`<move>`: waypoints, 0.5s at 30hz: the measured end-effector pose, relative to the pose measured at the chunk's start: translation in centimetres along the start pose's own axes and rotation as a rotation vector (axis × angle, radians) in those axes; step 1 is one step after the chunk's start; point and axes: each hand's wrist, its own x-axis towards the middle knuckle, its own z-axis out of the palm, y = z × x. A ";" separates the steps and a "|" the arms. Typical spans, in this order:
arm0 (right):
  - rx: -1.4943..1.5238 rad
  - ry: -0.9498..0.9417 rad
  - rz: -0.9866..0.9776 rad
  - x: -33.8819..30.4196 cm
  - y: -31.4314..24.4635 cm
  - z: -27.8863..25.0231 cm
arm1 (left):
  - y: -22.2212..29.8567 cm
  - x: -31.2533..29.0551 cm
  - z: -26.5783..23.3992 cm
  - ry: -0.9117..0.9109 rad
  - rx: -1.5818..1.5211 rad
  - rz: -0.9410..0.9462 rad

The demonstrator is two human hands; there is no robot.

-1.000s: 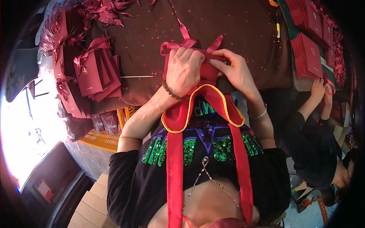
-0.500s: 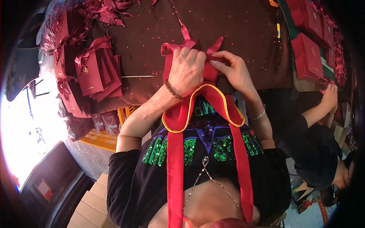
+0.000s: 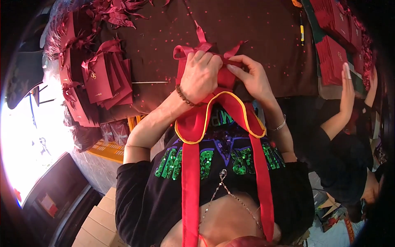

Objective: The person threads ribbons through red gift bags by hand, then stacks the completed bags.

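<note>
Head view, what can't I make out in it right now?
In the head view:
- Left hand: its grip is hidden behind its own back and knuckles.
- Bag: its left part is largely covered by that hand.
- Orange thing: cut off by the top edge.
- Yellow stick: too small to identify.

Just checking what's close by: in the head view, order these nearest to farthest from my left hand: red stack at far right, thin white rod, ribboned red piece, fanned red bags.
From the left hand:
1. Ribboned red piece: at the hand.
2. Thin white rod: to its left.
3. Fanned red bags: farther left.
4. Red stack: far right.
</note>
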 end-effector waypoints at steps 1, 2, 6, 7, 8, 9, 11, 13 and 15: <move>0.001 -0.001 0.001 0.0 -0.1 0.0 | 0.1 0.0 0.0 0.015 0.004 -0.012; -0.005 -0.014 0.001 -0.1 -0.4 -0.1 | 0.2 0.0 0.0 0.029 0.008 -0.025; -0.016 -0.025 -0.005 -0.1 -0.2 -0.2 | 0.3 -0.1 0.3 0.052 -0.019 -0.030; -0.017 -0.028 -0.005 -0.1 -0.2 -0.2 | 0.5 -0.1 0.4 0.045 0.016 -0.034; -0.049 -0.021 -0.006 -0.2 -0.2 -0.2 | 0.8 -0.1 0.5 0.038 0.051 -0.038; -0.080 -0.015 -0.007 -0.3 -0.2 -0.1 | 1.1 0.0 0.5 0.039 0.051 -0.041; -0.133 0.002 -0.068 -0.4 -0.6 -0.2 | 1.7 0.5 0.3 0.042 0.119 0.022; -0.187 0.020 -0.131 -0.6 -1.1 -0.2 | 1.4 0.3 0.7 0.034 0.118 0.030; -0.205 0.000 -0.019 -0.6 -1.3 -0.2 | 0.9 0.1 0.7 0.045 -0.114 -0.027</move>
